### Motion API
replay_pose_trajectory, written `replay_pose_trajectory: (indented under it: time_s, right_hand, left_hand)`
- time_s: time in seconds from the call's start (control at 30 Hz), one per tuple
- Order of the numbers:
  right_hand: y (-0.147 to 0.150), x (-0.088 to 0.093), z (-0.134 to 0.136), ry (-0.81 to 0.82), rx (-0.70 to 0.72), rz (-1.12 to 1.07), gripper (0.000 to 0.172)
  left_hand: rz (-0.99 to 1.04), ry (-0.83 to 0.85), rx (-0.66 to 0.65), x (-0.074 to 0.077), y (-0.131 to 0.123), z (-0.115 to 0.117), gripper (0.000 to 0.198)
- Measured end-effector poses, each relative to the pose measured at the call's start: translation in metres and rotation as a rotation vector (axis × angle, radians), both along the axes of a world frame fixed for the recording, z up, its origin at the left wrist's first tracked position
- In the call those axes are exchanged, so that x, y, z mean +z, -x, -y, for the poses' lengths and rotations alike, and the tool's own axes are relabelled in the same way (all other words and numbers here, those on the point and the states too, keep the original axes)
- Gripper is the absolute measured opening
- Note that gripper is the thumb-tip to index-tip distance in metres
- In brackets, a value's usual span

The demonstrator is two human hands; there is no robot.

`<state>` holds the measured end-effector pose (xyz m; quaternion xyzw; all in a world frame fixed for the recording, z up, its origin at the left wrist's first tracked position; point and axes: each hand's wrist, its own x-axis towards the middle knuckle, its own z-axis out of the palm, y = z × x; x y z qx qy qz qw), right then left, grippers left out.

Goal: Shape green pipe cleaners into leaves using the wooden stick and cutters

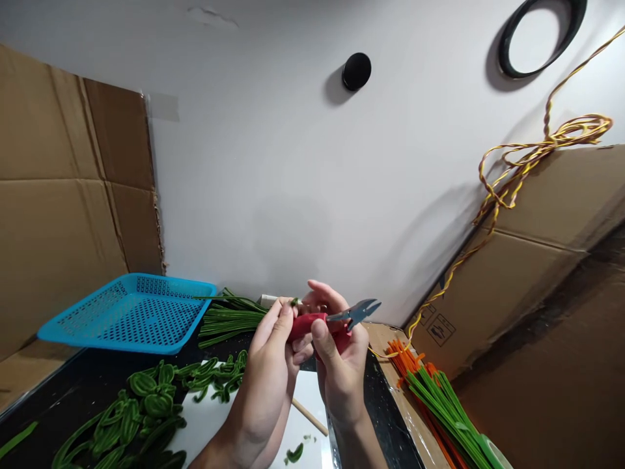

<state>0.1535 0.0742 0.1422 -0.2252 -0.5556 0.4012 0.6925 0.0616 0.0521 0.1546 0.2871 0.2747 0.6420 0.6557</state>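
My right hand (342, 365) is closed around red-handled wire cutters (342, 318), whose grey jaws point right. My left hand (271, 371) pinches a thin green pipe-cleaner stem (229, 299) that runs out to the left; its tip sits between thumb and fingers beside the cutter handles. Both hands are raised above a white sheet (307, 404) on the dark table. Bent green pipe-cleaner leaf shapes (141, 407) lie in a heap below and to the left of my hands.
A blue perforated plastic tray (129, 312) rests tilted at the left. Straight green stems (229, 320) lie behind my hands. Orange and green pipe cleaners (434, 394) lie at the right. Cardboard (527, 280) leans right and left. A yellow-red twisted cord (517, 166) hangs on the wall.
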Motion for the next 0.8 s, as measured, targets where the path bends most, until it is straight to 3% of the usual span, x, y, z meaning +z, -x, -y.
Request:
replay_pose_trajectory:
  time_s: [0.1, 0.2, 0.33, 0.47, 0.63, 0.8]
  right_hand:
    - [0.003, -0.006, -0.003, -0.108, -0.056, 0.005, 0.024]
    - [0.007, -0.008, -0.003, -0.074, -0.088, -0.084, 0.022]
    - [0.004, -0.004, -0.001, 0.015, -0.088, -0.089, 0.021]
    - [-0.002, 0.006, 0.004, 0.087, -0.147, 0.071, 0.021]
    - [-0.004, 0.011, 0.007, 0.082, -0.21, 0.336, 0.022]
    - [-0.003, 0.011, 0.008, 0.055, -0.205, 0.403, 0.022]
  left_hand:
    - [0.037, 0.01, 0.012, 0.001, 0.0, 0.003, 0.032]
    - [-0.139, -0.12, 0.113, 0.001, 0.0, 0.0, 0.032]
    - [-0.579, -0.459, 0.405, 0.002, 0.002, -0.005, 0.023]
    - [-0.772, -0.632, 0.726, 0.002, 0.009, -0.003, 0.013]
    - [-0.773, -0.716, 0.607, 0.005, 0.016, 0.002, 0.015]
    - [-0.766, -0.695, 0.628, 0.008, 0.017, 0.002, 0.011]
